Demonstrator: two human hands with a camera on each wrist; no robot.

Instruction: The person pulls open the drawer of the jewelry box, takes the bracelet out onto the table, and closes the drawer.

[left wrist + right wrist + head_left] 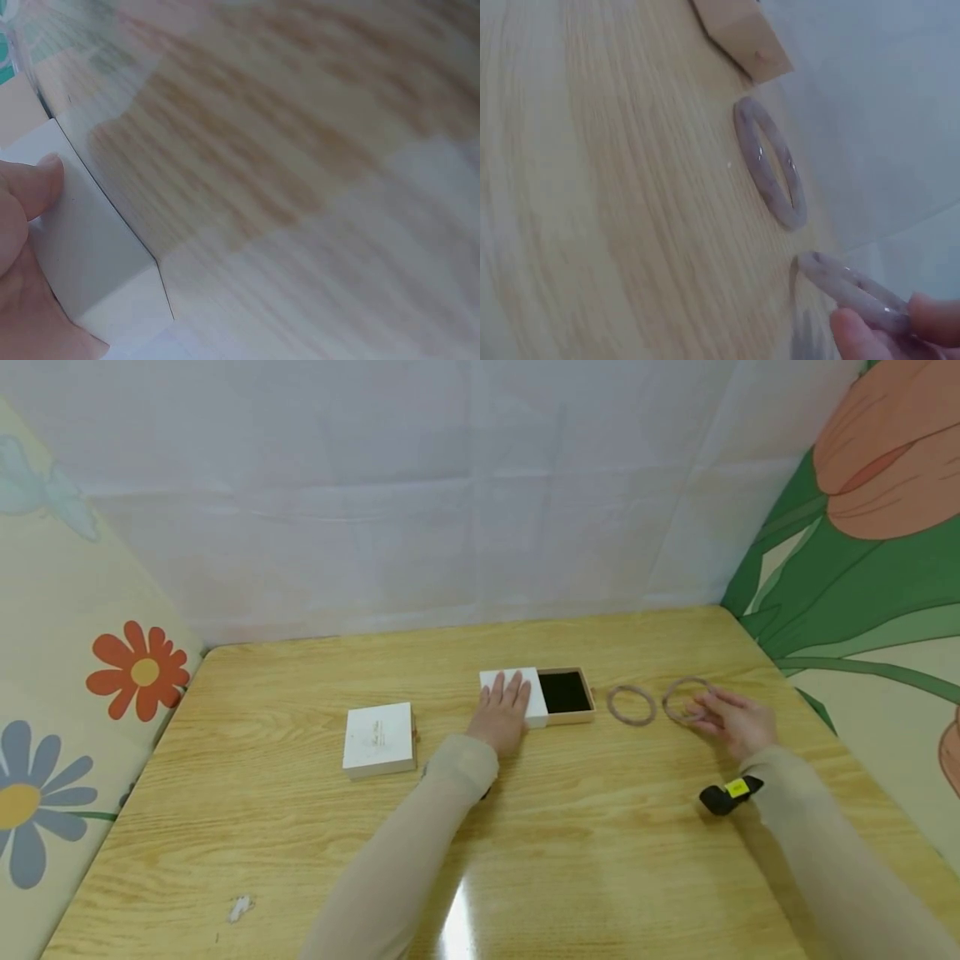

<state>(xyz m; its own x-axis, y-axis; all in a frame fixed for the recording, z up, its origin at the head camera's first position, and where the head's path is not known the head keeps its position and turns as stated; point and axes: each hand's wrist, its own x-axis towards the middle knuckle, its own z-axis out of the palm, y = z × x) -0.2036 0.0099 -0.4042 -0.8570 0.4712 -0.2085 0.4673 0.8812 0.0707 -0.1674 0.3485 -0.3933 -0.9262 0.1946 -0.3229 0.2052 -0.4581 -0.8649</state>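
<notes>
My left hand (501, 718) lies with straight fingers on top of a white box sleeve (534, 697), and its thumb rests along the sleeve's side in the left wrist view. Out of the sleeve's right end projects a tan drawer (572, 718) with a black lining. Over at the right, my right hand (738, 724) pinches a pale mauve bangle (855, 295) between thumb and fingers; the bangle is tilted, its far edge close to the tabletop. A second, matching bangle (632, 705) lies flat on the table between the drawer and the held one.
A closed white box (379, 739) with gold lettering sits left of my left hand. All of this is on a wood-grain table (585, 827). A small white patch (240, 908) marks its front left. A pale cloth (375, 527) hangs behind, with flower-printed panels at both sides.
</notes>
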